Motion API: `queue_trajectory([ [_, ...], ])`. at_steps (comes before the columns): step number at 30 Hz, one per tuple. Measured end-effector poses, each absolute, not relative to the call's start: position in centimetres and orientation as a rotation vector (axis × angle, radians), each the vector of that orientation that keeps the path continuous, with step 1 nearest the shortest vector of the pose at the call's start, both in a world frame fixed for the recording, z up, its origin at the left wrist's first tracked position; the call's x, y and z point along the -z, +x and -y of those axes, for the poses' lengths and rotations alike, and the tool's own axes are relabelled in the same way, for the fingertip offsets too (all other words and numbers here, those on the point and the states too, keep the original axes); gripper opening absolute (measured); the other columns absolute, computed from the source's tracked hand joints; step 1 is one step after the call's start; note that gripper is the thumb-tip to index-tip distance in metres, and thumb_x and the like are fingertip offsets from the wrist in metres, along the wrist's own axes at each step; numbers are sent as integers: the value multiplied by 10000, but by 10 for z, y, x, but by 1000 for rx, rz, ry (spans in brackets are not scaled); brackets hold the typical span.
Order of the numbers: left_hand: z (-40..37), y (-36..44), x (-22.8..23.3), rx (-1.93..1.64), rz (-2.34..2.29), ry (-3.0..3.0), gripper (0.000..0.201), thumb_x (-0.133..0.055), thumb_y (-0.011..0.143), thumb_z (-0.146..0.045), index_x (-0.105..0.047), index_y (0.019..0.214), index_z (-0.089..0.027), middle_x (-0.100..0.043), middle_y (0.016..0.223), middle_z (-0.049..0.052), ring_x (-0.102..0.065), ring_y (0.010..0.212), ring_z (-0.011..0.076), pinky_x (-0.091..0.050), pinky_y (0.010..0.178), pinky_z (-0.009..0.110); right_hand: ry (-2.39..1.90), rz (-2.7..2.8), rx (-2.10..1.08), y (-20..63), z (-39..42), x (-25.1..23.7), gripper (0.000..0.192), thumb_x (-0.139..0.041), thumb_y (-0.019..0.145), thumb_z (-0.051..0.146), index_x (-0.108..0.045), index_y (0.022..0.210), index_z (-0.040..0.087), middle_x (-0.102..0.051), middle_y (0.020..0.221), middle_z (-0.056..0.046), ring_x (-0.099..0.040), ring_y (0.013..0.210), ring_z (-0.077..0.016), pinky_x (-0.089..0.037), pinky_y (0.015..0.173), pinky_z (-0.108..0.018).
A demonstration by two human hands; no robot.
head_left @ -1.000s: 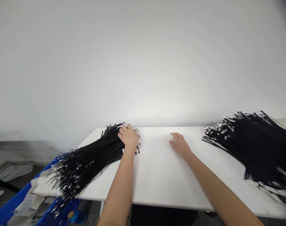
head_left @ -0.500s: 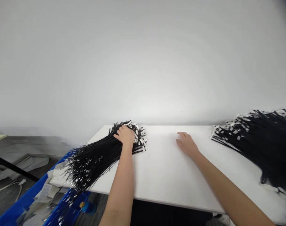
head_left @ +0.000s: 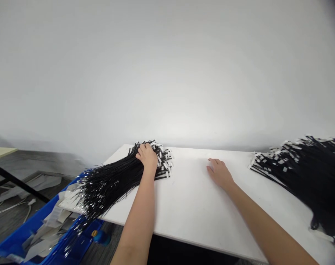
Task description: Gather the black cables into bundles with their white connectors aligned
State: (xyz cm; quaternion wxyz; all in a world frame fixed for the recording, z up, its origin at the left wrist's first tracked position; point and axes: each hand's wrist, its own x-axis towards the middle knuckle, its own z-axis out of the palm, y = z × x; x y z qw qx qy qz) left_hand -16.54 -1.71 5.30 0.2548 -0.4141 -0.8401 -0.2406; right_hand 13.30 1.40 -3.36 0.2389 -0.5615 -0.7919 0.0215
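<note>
My left hand (head_left: 148,156) rests palm down on a bundle of thin black wires (head_left: 116,179) with white tags at their far ends, at the left of a white table (head_left: 195,206). The wires' metal tips fan out over the table's left edge. My right hand (head_left: 219,172) lies flat on the bare table top, fingers apart, holding nothing. A second, bigger heap of tagged black wires (head_left: 305,171) lies at the right, an arm's length from my right hand.
A blue bin (head_left: 32,232) with paper scraps stands on the floor under the table's left edge. A white wall (head_left: 167,73) rises right behind the table. A pale desk corner (head_left: 0,152) and loose cables lie at far left.
The view has swung left, so both heaps sit further right in the picture. My left hand slid slightly along the left bundle, whose tagged ends have spread. My right hand stays flat.
</note>
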Motion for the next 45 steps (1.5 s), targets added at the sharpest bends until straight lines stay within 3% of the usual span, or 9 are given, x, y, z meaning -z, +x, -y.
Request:
queue_trajectory([
  [10,33,-129,-84,802,1894,-1269,368,-304,858,-165,-505,1166,-187,-524,1147,150,-477,978,263,-312,780,399,-1404,2068,-203,135,-13,31,397,-418,811,296,-483,1185,177,-526,1156,-93,-438,1073,-262,-360,897,-387],
  [14,37,-82,-72,719,1755,-1572,379,-289,871,-147,-485,1191,-203,-562,1113,119,-535,916,215,-343,777,367,-1154,1862,-583,130,-5,18,334,-430,819,396,-546,1079,222,-580,1064,-56,-515,966,-213,-390,853,-362],
  [18,45,-23,-42,520,1599,-2045,359,-306,875,-165,-446,1204,-200,-578,1060,92,-564,847,174,-401,726,320,-967,1454,-1111,114,12,5,386,-402,819,515,-601,867,188,-613,752,-33,-549,700,-159,-439,693,-302],
  [21,50,3,-23,552,1618,-2247,414,-337,851,-148,-370,1263,-163,-573,1040,91,-571,809,172,-440,666,307,-911,1254,-1291,107,23,-1,403,-426,798,545,-592,746,183,-613,731,-25,-541,697,-153,-435,674,-282],
  [30,53,1,-26,1037,1621,-2742,575,-349,841,-179,-155,1382,-214,-403,1297,111,-521,1030,170,-463,825,307,-935,1053,-1361,114,15,-4,308,-556,737,499,-573,727,192,-581,739,0,-552,686,-136,-461,602,-252],
  [36,59,3,-32,815,1926,-2667,632,-392,829,-328,-131,1398,-240,-436,1255,126,-595,790,194,-481,662,349,-961,796,-1267,135,-10,0,295,-600,698,474,-554,768,191,-505,612,35,-509,543,-95,-505,524,-255],
  [41,69,-4,-54,778,2049,-2841,566,-387,819,-432,-296,1342,-236,-464,1267,128,-603,759,166,-465,707,308,-950,803,-1258,153,-27,5,304,-613,686,481,-522,726,194,-367,519,81,-345,392,-40,-315,312,-160],
  [45,76,-20,-76,406,2296,-3076,635,-387,776,-513,-292,1348,-255,-542,1183,99,-599,611,124,-448,567,246,-913,835,-1352,162,-35,9,301,-611,697,476,-506,737,197,-301,508,97,-236,360,-19,-183,290,-144],
])
